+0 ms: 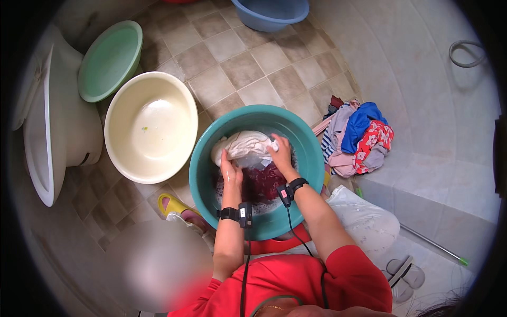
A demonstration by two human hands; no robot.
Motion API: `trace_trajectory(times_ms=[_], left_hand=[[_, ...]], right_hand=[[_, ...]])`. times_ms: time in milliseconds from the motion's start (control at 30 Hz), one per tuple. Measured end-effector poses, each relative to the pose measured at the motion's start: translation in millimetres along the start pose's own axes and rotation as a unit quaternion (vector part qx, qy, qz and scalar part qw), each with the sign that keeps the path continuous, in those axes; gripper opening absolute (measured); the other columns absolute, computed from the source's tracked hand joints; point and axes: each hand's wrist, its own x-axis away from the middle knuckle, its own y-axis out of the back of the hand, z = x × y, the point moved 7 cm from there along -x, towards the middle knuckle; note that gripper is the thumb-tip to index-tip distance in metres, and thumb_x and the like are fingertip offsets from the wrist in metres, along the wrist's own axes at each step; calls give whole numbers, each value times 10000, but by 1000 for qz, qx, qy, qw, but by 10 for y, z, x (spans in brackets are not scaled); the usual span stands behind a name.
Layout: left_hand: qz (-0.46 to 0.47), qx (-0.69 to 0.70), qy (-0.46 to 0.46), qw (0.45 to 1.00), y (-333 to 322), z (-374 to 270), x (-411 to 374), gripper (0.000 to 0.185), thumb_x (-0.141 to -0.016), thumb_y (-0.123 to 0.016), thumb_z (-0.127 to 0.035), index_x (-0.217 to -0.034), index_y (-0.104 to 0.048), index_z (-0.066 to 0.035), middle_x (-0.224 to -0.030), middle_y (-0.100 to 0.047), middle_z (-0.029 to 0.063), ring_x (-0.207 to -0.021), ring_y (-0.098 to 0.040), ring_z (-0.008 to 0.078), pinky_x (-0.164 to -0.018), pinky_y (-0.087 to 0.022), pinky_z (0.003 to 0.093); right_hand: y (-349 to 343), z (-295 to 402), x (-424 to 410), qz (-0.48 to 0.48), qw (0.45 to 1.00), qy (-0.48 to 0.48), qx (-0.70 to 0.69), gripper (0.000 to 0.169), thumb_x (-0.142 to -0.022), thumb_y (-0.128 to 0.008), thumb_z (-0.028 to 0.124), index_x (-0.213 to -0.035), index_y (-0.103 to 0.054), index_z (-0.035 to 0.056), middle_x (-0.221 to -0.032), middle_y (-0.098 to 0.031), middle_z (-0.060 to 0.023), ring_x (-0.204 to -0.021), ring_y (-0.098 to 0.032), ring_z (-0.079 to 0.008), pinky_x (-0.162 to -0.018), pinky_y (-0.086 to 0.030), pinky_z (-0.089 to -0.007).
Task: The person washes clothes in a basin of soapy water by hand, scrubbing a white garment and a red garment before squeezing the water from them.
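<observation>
A wet white cloth [248, 143], bunched lengthwise, lies across the far part of a teal plastic basin [308, 158]. My left hand [231, 171] holds the cloth's left end from the near side, its wet palm turned inward. At the other end, the fingers of my right hand [281, 152] are curled round the fabric. Dark red fabric [263, 183] sits in sudsy water [266, 208] below my hands, with a small white tag beside it. Part of that fabric is hidden by my wrists.
A cream basin [151, 166] stands left of the teal one, with a green basin [109, 63] tilted against the toilet [75, 119]. A blue basin [271, 18] is farther off. Clothes [354, 138] are heaped at right. A pole [431, 243] and slippers [406, 277] lie nearer.
</observation>
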Motion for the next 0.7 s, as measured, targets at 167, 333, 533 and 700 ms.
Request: trace_trajectory(times_ms=[167,333,533,700], left_hand=[[11,67,35,997,246,124,-201,572,-838,-508,-435,-1288,-416,-93,-1333,-429,88,-1268,-340,245,-1073,-106,467],[-54,36,73,995,206,201,-126,504,-868,-468,-408,-1242,-462,-70,-1283,-474,116,-1204,-412,278,-1048,-218,456],[102,104,68,987,92,163,-180,515,-876,-466,-453,-1201,-479,-55,-1166,-539,149,-1058,-523,323,-917,-410,496],[104,24,165,981,-76,227,61,440,-821,-581,-441,-1033,-538,-57,-923,-592,137,-768,-593,292,-667,-522,389]], right_hand=[[-569,449,418,259,940,165,147,522,-676,-670,160,-1178,-546,221,-1085,-517,-102,-994,-494,-336,-823,-423,-456],[-502,46,219,169,985,-41,-22,563,-670,-649,79,-1212,-500,82,-1073,-574,-142,-934,-571,-314,-781,-472,-390],[-628,633,499,368,763,-266,-460,439,-679,-558,-35,-1114,-563,25,-1049,-596,-69,-936,-568,-150,-794,-461,-263],[-98,1165,651,444,816,-76,-362,311,-682,-657,80,-990,-619,57,-901,-652,-68,-819,-618,-169,-753,-479,-288]])
